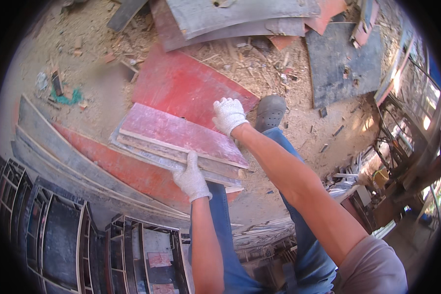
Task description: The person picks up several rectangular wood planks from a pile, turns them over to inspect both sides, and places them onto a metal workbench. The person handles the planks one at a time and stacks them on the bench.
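A stack of narrow plywood boards (181, 130), with a worn reddish top face and pale layered edges, lies tilted in front of me. My left hand (191, 180), in a white knit glove, grips the stack's near edge with the thumb up over it and the other fingers hidden beneath. Beyond the stack, my right hand (229, 115), gloved the same way, is closed with curled fingers over the near right part of a larger red plywood panel (176, 81). Whether anything is inside that closed hand is hidden.
Long grey boards (73, 152) and an orange-red sheet (103, 154) lean at left. Black framed panels (61, 240) stand lower left. Grey sheets (240, 17) are piled at the back, a dark panel (345, 63) lies right, and wood scraps litter the ground. My shoe (271, 111) rests beside the red panel.
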Demonstrator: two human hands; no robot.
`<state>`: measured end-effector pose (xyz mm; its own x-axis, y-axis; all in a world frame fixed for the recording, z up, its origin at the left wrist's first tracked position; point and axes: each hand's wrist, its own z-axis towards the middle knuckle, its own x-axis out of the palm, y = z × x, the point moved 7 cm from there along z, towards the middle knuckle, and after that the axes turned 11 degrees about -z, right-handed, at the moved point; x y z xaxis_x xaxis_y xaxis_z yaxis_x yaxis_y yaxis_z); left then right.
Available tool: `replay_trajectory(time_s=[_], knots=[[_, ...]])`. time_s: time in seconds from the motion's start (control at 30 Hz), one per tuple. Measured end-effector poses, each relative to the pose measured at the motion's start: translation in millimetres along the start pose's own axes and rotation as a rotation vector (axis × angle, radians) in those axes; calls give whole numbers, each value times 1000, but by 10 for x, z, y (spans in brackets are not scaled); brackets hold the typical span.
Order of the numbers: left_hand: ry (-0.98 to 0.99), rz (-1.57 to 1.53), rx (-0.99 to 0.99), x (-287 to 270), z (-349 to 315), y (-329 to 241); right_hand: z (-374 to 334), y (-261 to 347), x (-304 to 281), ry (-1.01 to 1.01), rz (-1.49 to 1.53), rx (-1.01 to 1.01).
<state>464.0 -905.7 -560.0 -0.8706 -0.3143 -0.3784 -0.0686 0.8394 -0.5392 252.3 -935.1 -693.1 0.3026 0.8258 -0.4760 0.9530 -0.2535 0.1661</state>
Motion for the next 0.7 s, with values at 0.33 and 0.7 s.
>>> replay_trajectory(time_s=[0.33,0.7], knots=[[-35,-46,-28,-47,-9,17,184,-596,-506,-125,406,300],[15,-46,-15,-58,32,69,-226,-809,22,-554,304,311]])
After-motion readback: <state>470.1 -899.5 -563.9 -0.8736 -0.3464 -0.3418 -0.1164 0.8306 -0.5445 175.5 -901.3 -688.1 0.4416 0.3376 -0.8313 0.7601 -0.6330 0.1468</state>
